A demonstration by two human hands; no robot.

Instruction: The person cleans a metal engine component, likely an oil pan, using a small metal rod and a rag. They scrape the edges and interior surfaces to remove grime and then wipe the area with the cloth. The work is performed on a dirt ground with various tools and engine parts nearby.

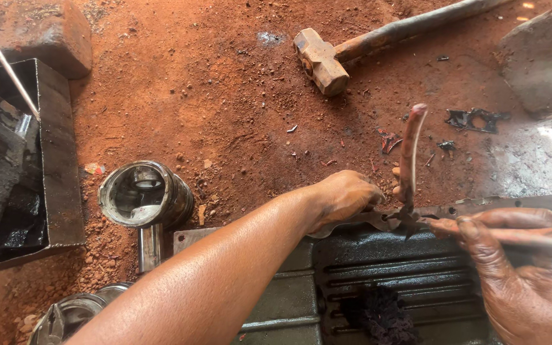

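Left hand [343, 198] was pressed closed on the gasket [365, 220] along the cover's [384, 268] top edge while the right hand [519, 255] gripped pliers [410, 214] there, hammer [321, 61] lying well beyond the cover; I'd pull slow, keeping the pliers low.

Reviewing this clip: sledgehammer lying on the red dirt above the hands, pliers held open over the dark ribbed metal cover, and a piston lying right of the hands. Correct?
Not quite. The head view shows the piston left of the hands, beside the black metal tray. The sledgehammer, pliers and ribbed cover are as stated.
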